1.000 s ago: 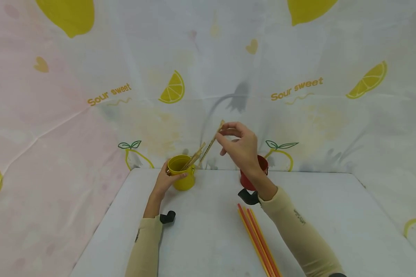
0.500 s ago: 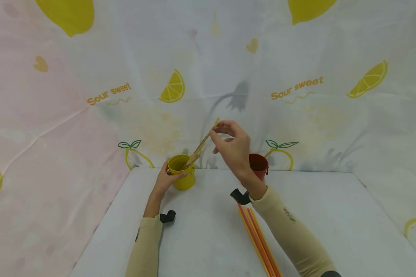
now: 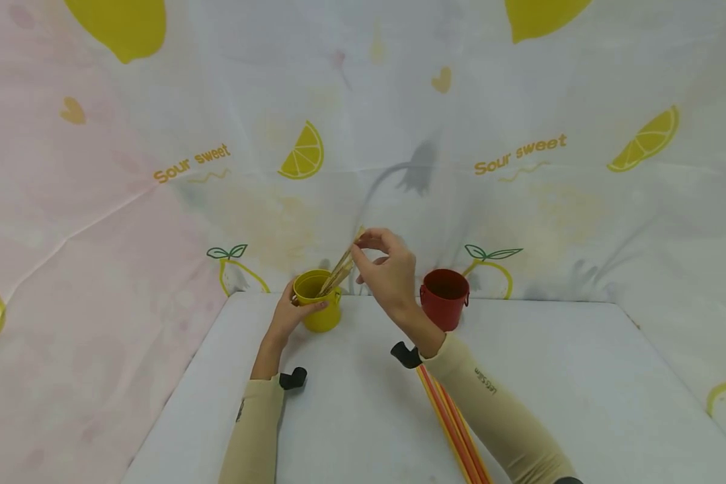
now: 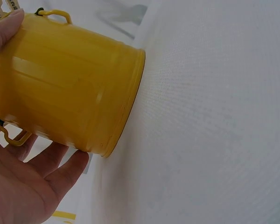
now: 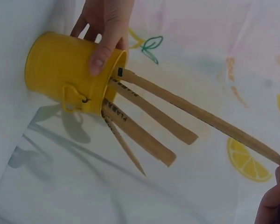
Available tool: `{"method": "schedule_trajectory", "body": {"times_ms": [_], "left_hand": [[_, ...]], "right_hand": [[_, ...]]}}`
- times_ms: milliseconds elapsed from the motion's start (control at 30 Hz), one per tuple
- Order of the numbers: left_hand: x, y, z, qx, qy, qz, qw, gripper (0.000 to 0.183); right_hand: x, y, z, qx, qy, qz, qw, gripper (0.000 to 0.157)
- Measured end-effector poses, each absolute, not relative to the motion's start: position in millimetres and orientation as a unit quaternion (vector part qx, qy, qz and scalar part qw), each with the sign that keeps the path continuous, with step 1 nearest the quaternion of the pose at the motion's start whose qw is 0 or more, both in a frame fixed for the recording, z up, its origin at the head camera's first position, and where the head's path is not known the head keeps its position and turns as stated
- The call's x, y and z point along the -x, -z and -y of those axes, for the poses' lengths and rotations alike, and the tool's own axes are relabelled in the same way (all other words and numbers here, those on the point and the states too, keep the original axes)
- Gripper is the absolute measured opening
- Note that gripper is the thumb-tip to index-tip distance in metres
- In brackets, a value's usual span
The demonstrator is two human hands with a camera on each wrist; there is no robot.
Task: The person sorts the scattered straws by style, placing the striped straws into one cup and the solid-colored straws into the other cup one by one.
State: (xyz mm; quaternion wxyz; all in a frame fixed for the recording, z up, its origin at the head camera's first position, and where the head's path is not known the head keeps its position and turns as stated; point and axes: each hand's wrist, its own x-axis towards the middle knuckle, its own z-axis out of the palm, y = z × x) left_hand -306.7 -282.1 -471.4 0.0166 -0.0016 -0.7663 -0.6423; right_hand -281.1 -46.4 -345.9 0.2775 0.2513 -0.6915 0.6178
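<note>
A small yellow bucket stands on the table at the back left. My left hand grips it around the side, thumb near the rim and fingers behind. Several slim brown paper-wrapped sticks with dark printed lettering lean out of its mouth, in the right wrist view. Above and to the right, my right hand pinches the upper end of another paper-wrapped stick between thumb and fingers. That stick slants down, its lower end right at the bucket's opening.
To the right of the yellow bucket stands a red bucket. Several long orange and yellow straws lie on the white table, partly under the right forearm. A lemon-printed cloth hangs behind the table's back edge.
My right hand has moved left and down, bringing the pinched stick from beside the yellow bucket to its mouth. The red bucket has come into fuller view. My left hand stays put.
</note>
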Motion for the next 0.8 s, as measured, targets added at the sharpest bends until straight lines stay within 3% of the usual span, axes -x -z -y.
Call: {"method": "schedule_trajectory", "body": {"times_ms": [600,800], "left_hand": [[307,472,282,-0.015,0.64,0.768,0.012,0.092],[307,472,282,-0.005,0.642,0.767,0.017,0.09]], "right_hand": [[288,390,69,-0.281,-0.535,0.746,0.279,0.02],[291,401,77,-0.259,-0.531,0.765,0.254,0.02]]}}
